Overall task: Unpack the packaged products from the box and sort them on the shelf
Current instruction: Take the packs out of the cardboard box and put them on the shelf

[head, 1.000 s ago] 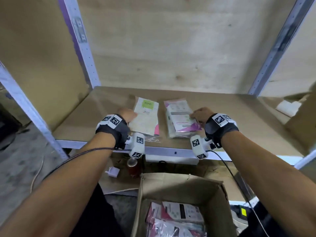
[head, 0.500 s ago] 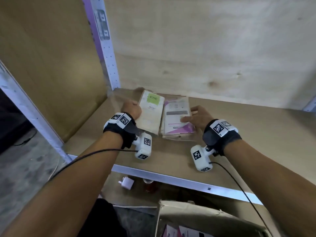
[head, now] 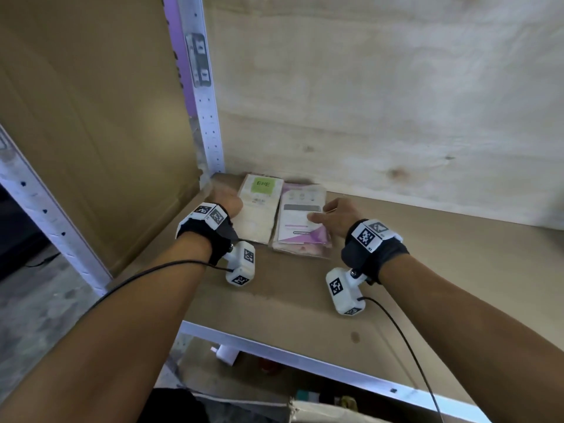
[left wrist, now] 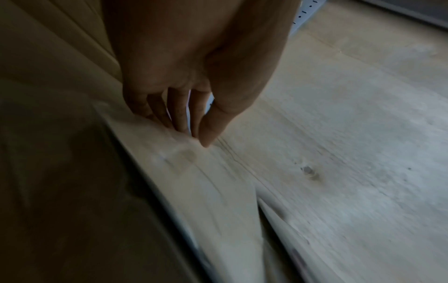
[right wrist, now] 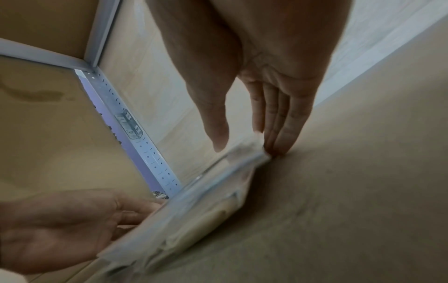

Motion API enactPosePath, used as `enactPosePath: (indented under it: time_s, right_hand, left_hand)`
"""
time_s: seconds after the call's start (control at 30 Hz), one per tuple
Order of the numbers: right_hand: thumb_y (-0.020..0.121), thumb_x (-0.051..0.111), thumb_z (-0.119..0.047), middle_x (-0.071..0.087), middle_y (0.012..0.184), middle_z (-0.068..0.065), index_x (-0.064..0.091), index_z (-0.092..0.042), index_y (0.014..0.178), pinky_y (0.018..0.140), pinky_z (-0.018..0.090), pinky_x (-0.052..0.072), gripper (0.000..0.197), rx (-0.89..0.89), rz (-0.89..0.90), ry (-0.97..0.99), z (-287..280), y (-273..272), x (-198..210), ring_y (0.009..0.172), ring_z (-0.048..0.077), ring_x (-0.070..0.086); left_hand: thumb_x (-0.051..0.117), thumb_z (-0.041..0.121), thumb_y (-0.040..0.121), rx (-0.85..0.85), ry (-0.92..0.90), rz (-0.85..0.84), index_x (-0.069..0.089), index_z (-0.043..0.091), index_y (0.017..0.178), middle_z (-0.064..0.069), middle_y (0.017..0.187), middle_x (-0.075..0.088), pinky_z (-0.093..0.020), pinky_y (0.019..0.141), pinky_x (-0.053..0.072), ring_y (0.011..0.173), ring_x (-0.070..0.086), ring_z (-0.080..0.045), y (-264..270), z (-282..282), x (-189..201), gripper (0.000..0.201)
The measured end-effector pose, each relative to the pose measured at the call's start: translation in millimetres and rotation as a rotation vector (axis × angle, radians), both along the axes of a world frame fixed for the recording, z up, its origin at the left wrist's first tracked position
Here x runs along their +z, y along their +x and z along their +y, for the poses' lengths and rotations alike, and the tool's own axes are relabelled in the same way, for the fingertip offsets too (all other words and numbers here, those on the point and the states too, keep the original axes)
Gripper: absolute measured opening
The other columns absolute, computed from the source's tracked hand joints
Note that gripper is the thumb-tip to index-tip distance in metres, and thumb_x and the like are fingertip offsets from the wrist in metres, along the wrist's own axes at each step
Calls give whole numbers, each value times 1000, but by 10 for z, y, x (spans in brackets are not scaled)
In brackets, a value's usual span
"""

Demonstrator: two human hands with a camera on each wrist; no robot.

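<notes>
Two flat packaged products lie side by side in the rear left corner of the shelf board. The beige pack with a green label is on the left. A clear-wrapped pink and purple pack lies touching it on the right. My left hand rests against the beige pack's left edge, its fingers fairly straight. My right hand presses straight fingers against the pink pack's right edge, thumb hovering above it. Only a corner of the cardboard box shows at the bottom.
A white perforated post stands at the corner, with a cardboard side panel to its left and a plywood back wall behind. The shelf's metal front rail runs below my wrists. Bare board extends right of the packs.
Both hands have slid the two packs back from the shelf's front toward the rear left corner and closer together. The view has moved in, and the box has nearly left the frame.
</notes>
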State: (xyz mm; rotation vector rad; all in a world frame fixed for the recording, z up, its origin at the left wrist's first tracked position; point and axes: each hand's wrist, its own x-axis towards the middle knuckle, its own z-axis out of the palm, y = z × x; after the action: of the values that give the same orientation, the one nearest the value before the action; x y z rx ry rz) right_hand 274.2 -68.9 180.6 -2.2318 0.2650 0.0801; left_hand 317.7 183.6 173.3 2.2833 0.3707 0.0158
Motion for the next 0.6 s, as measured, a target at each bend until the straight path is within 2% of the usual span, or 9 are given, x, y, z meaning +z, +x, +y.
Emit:
enactPosePath:
  time_s: [0.07, 0.17, 0.2, 0.27, 0.3, 0.37, 0.47, 0.53, 0.6]
  right_hand:
    - [82, 76, -41, 61, 123, 9, 56, -9, 125, 97, 39, 49, 57, 51, 12, -29, 9, -92, 58, 111, 26, 60]
    - [88, 70, -37, 56, 136, 12, 51, -4, 137, 105, 42, 45, 61, 115, 8, -51, -36, -360, 193, 122, 29, 56]
    - [89, 69, -34, 57, 134, 12, 52, -4, 136, 104, 44, 47, 59, 109, -4, -37, -181, -836, 346, 120, 30, 57]
    - [90, 69, -27, 63, 119, 13, 58, -3, 129, 87, 42, 54, 47, 131, 21, 14, -235, -914, 336, 99, 30, 64]
    - [91, 68, -22, 64, 108, 13, 61, -2, 123, 76, 39, 55, 38, 122, 12, 67, -381, -1300, 369, 84, 28, 63]
    - [92, 64, -14, 66, 94, 12, 64, -4, 108, 67, 35, 56, 18, 149, 36, 79, -395, -1343, 350, 68, 21, 61]
    - [96, 58, -10, 68, 91, 12, 63, -5, 111, 63, 28, 55, 17, 222, 94, 76, -403, -1498, 413, 69, 22, 64]
    - [98, 55, -10, 67, 92, 14, 61, -3, 115, 59, 26, 52, 20, 260, 119, 76, -455, -1677, 442, 71, 24, 63]
    - [98, 55, -11, 67, 94, 15, 61, -3, 113, 62, 27, 53, 18, 262, 102, 77, -556, -2122, 493, 75, 27, 63]
  left_hand:
    - [59, 13, 96, -23, -1, 21, 64, -1, 127, -21, 135, 60, -40, 107, 45, 125, 55, -36, -100, -22, 76, 34]
    - [65, 18, 93, -26, -22, -11, 67, 1, 124, -17, 132, 63, -40, 107, 46, 124, 57, -33, -364, -58, 201, 35]
    - [67, 21, 92, -72, -7, -41, 68, 2, 121, -15, 128, 65, -38, 104, 47, 121, 59, -33, -771, -170, 362, 34]
    - [69, 25, 90, -82, 11, -95, 71, 6, 116, -13, 116, 69, -34, 96, 49, 115, 63, -34, -878, -161, 359, 32]
    - [70, 25, 89, -121, 0, -125, 70, 7, 117, -12, 114, 69, -34, 96, 49, 114, 63, -34, -1207, -256, 418, 33]
    - [72, 22, 88, -134, -55, -149, 68, 10, 123, -11, 122, 67, -36, 104, 47, 116, 62, -31, -1274, -262, 388, 38]
    - [71, 16, 86, -196, -70, -199, 74, 13, 113, -7, 125, 69, -35, 107, 45, 117, 62, -26, -1412, -323, 361, 26]
    - [70, 11, 85, -272, -87, -252, 77, 17, 97, -5, 117, 72, -37, 107, 46, 116, 63, -26, -1574, -402, 376, 15]
    - [70, 11, 85, -356, -98, -284, 75, 24, 88, -1, 110, 73, -37, 105, 48, 113, 64, -23, -1943, -563, 442, 15]
